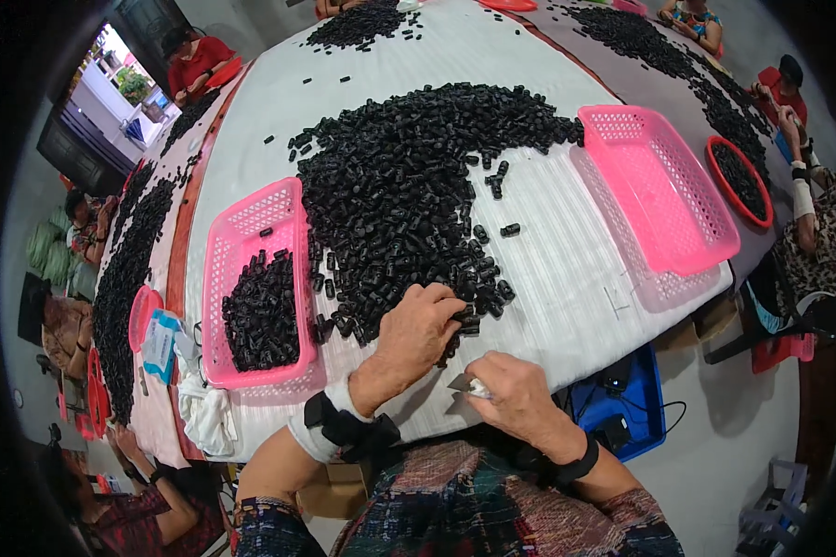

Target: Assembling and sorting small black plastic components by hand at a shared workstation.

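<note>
Left hand [416, 327] curled over black cylindrical pieces [395, 209]; grip cannot be told. Right hand [515, 395] clenched on flat grey metal blade [459, 382].

Small black cylindrical pieces [395, 204] lie jumbled in a broad heap on the white-covered table [567, 232], pointing every way, with a few strays beyond its right side. A flat grey metal blade with a white grip [459, 382] sits in the right hand [513, 395], near the heap's closest edge.

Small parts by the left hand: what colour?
The small parts are black, clearest in the head view.
</note>
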Action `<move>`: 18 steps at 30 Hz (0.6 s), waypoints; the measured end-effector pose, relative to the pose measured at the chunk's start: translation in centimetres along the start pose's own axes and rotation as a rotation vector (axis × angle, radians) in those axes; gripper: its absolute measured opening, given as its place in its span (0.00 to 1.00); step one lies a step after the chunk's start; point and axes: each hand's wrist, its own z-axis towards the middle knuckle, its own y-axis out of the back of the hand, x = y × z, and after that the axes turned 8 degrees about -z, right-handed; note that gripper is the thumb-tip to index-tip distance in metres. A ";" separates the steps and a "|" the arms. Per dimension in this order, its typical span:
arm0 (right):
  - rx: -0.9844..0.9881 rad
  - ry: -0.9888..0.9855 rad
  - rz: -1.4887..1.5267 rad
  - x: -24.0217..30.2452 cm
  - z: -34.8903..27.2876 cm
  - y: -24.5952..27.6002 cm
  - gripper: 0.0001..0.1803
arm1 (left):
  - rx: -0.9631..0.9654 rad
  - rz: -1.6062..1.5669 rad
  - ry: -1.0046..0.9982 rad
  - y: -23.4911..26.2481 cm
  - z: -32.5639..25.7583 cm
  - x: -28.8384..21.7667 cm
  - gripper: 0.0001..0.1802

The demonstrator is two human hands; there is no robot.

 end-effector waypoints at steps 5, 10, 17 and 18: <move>0.029 -0.036 0.022 -0.3 -0.4 -0.2 0.14 | -0.035 0.073 -0.027 0.4 -1.1 0.8 0.13; -0.029 0.015 -0.173 -0.1 0.3 0.0 0.14 | -0.045 0.119 -0.012 1.8 -2.5 1.6 0.13; -0.124 -0.062 -0.402 -0.9 2.2 -1.9 0.10 | -0.143 -0.282 0.101 1.9 -5.7 0.5 0.08; -0.116 -0.065 -0.444 -0.9 2.4 -2.2 0.09 | -0.149 -0.281 0.107 1.7 -6.6 0.4 0.08</move>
